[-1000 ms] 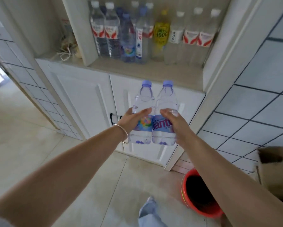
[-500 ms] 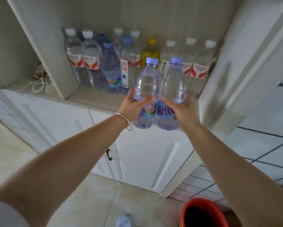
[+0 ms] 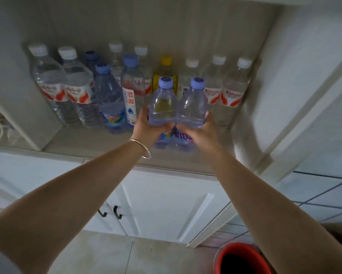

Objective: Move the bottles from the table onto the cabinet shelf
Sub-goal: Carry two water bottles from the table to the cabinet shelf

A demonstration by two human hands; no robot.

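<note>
Fingers [image 3: 146,123] of my left hand [image 3: 150,129] and right hand [image 3: 203,133] wrap two upright bottles [image 3: 178,107], touching, one each. I judge them low over the cabinet shelf [image 3: 77,143], free space directly beneath, stored row just behind.

Bare forearms; a thin silver bangle [image 3: 140,145] circles the left wrist.

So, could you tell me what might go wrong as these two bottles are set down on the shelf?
The left bottle and right bottle sit close in front of the yellow-capped bottle; pushed further in, they could knock the back row. Each hand, left hand and right hand, grips only one bottle low down, so either might tip on release.
</note>
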